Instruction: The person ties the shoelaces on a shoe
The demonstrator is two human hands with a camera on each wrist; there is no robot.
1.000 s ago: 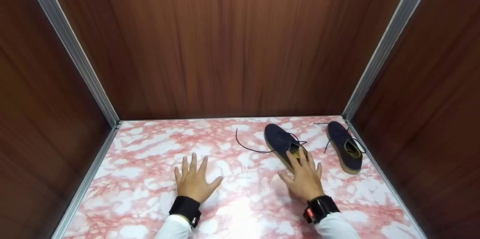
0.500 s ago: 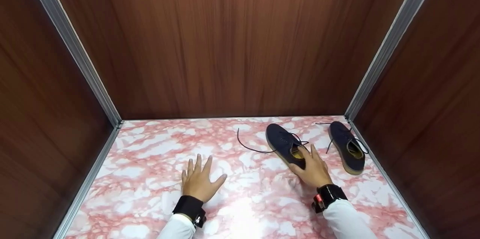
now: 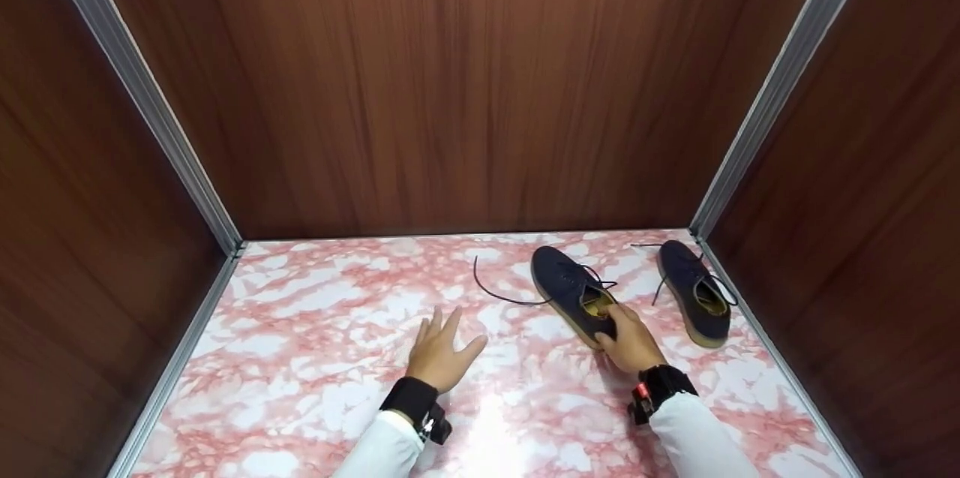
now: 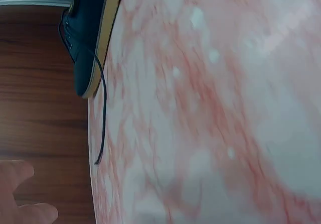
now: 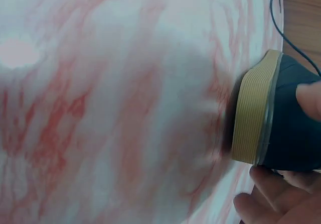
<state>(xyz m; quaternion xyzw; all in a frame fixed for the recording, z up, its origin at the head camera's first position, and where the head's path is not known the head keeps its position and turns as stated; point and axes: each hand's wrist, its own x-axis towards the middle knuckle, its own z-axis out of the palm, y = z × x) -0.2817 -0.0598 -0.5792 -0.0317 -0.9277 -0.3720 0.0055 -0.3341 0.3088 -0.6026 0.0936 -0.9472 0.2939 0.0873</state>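
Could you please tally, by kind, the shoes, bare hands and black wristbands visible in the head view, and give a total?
Dark blue shoes: 2
Bare hands: 2
Black wristbands: 2
Total: 6

A marble-patterned surface point(image 3: 322, 358), white veined with pink-red, carries everything, with a bright glare at its six o'clock. Toward two o'clock sits a navy lace-up shoe point(image 3: 559, 279) with a ribbed tan sole, its toe pointing to eleven o'clock; its long dark lace point(image 3: 517, 303) trails out at nine and curls up toward twelve. Nearer three o'clock, just beside the right edge, a matching shoe point(image 3: 679, 272) stands sole down, its toe near eleven o'clock.
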